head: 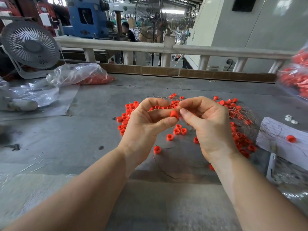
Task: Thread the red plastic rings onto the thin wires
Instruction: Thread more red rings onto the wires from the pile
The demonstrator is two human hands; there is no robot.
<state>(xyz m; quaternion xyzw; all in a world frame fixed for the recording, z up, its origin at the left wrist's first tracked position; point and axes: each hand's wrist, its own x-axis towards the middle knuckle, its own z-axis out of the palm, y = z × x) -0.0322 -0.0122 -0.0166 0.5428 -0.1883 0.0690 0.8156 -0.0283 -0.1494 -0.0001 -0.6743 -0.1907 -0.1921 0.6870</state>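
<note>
Left hand (146,120) pinches one red ring (174,114) between thumb and forefinger above the grey table (93,100). Right hand (206,124), fingers curled, pinches just right of it; any wire there is too fine to tell. Loose rings (179,130) and thin wires (246,114) lie beneath and right.

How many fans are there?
2. A white desk fan stands at the table's far left corner. A big pedestal fan stands on the factory floor beyond the railing. Others may be hidden behind the machines.
</note>
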